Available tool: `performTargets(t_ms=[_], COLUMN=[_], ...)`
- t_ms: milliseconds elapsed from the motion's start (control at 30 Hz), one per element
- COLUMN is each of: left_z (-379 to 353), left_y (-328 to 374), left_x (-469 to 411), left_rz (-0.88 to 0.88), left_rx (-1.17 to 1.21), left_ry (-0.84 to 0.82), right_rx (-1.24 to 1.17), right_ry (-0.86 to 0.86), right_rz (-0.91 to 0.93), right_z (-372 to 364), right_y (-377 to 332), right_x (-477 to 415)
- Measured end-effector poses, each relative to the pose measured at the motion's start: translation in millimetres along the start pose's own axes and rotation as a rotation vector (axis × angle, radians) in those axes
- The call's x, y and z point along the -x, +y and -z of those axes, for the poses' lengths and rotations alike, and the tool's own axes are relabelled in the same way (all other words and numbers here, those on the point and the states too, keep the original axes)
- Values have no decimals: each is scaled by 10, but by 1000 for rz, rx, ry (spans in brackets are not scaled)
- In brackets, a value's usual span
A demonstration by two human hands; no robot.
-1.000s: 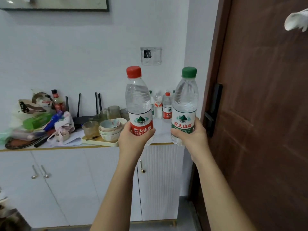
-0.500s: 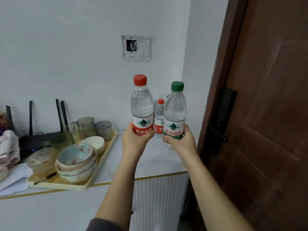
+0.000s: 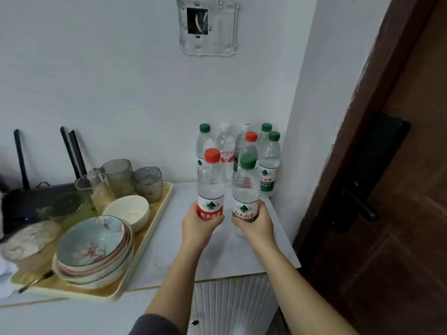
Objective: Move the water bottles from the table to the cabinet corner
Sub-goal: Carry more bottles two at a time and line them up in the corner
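Head view, contents at centre and lower frame.

Item 1: left hand [image 3: 200, 223], centre frame, fingers and thumb curled round the lower label of a red-capped bottle [image 3: 211, 182]. Bottle upright, rising above the hand, cap uppermost.

Item 2: right hand [image 3: 257, 224], just right of the left hand, wrapped likewise round the lower label of a green-capped bottle [image 3: 246, 187]. Bottle upright, standing beside the red-capped one with a narrow gap between them.

Both bottles sit over the white surface [image 3: 229, 257]; their bases are covered by the hands, so contact with the surface cannot be told.

Item 3: group of standing bottles [image 3: 269, 163], green, white and red caps, packed into the wall corner directly behind the two held bottles, centre right.

Item 4: cream tray [image 3: 167, 204], left of the hands on the same surface, holding stacked patterned bowls [image 3: 92, 243], one white bowl [image 3: 125, 210] and several smoky glasses [image 3: 147, 180].

Item 5: black router [image 3: 31, 199] with upright antennas, far left.

Item 6: brown door [image 3: 399, 213] with dark handle [image 3: 360, 206], right edge.

Item 7: clear wall plate [image 3: 208, 26], top centre.
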State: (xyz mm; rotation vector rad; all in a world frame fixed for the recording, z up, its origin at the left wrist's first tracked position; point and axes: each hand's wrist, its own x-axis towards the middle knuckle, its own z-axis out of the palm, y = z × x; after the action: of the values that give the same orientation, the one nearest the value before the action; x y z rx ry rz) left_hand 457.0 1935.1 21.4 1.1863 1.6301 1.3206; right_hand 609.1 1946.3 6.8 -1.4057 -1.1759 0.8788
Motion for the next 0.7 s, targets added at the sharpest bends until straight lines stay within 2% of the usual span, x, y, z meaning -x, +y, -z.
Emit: performTargets(t_ms=[367,433,700], left_z=[-58,-158,-152], left_y=[-127,-279,-264], left_x=[-51,-517,-670], left_rz=[-27,21,1], left_rx=[-44,-50,-73], left_ry=[-25,-26,-21], right_rx=[-38,8,130], right_ry=[-5,-28,-76], right_rz=[21,-7,37], right_z=[17,-245,-331], right_y=[81,203,119], right_x=[-85,-516,-641])
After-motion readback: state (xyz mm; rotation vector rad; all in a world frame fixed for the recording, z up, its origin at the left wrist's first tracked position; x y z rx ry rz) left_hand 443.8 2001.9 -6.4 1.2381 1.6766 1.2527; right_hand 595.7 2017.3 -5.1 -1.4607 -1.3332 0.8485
